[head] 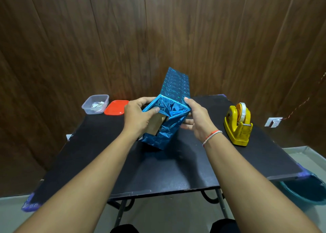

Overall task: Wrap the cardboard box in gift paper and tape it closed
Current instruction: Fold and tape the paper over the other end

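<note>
Clear plastic tub (95, 104) holds paper scraps; its red lid (116, 107) lies beside it. Cardboard box (156, 125) in crinkled blue foil gift paper (173, 109), above black table (158, 171). Left hand (139, 117) and right hand (198, 120) grip its sides, thumbs pressing folds. Yellow tape dispenser (238, 125) to the right.

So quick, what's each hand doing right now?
Left hand: closed on the blue-wrapped box, thumb pressing the folded paper.
Right hand: closed on the box's other side.
</note>
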